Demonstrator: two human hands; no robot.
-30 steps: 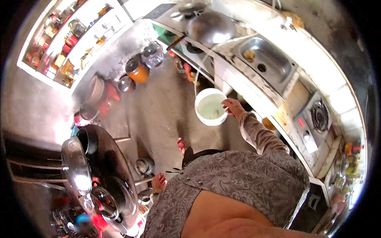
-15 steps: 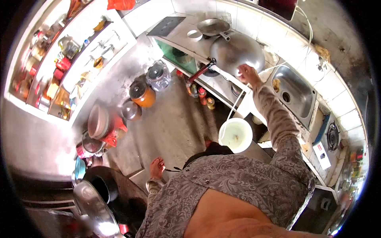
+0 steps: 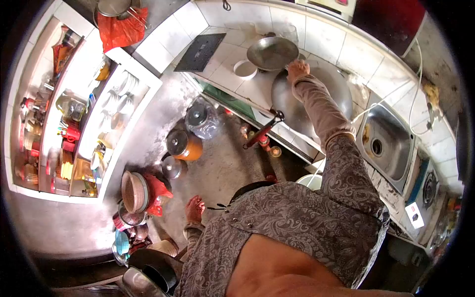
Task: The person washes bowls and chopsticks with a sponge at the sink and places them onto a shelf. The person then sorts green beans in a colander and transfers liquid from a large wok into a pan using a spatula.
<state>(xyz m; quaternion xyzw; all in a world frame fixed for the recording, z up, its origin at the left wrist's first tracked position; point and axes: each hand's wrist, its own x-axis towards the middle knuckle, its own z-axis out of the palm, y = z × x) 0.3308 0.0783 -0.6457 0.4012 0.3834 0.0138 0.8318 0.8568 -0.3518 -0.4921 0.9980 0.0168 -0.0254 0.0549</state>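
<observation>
My right hand is closed at the handle of a small metal pan, on the tiled counter. The handle is hidden under my fingers. Below that hand and forearm lies a large domed metal wok or lid, with a dark red wooden handle sticking out over the counter's edge. A white bowl stands just left of the pan. My left hand hangs low beside my body, fingers apart and slightly curled, with nothing in it.
A metal sink and a gas burner are on the right. Lidded jars, stacked basins and a red bag stand on the floor. Shelves line the left. A pale bucket is partly hidden by my body.
My right hand has moved from above the domed metal piece up to the small pan's handle and closed there. The view has shifted, and my body now covers most of the bucket.
</observation>
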